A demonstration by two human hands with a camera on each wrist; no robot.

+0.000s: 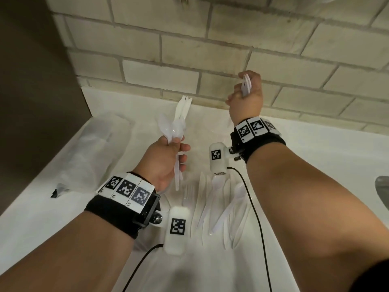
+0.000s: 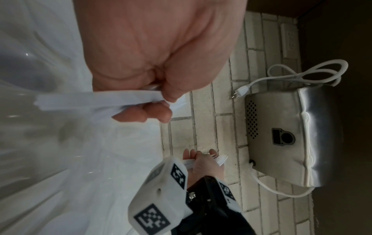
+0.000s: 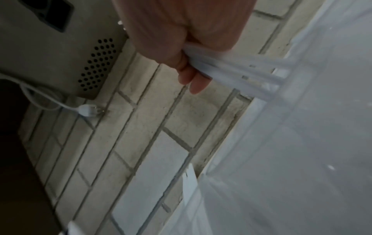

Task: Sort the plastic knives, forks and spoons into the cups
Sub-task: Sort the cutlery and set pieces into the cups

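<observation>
Both hands grip sorted handfuls clear of the loose cutlery (image 1: 219,209): left hand (image 1: 166,159) clutching spoons and forks (image 1: 179,123), right hand (image 1: 247,95) pinching what look like forks (image 1: 246,84), no cups visible.

The cutlery in my left hand (image 1: 166,163) is white plastic (image 1: 181,114), faintly see-through and smooth, with a wet-looking shine on the spoon bowls. The pieces in my right hand (image 1: 246,95) look the same plastic (image 1: 246,84), more matt. My bench (image 1: 305,148) is white, smooth and glossy. At ten o'clock lies a crinkly clear plastic bag (image 1: 92,157). The wall (image 1: 210,53) is rough, matt painted brick. The dryer (image 2: 292,135) is brushed metal with a soft sheen, its cord (image 2: 302,73) smooth white plastic.
</observation>
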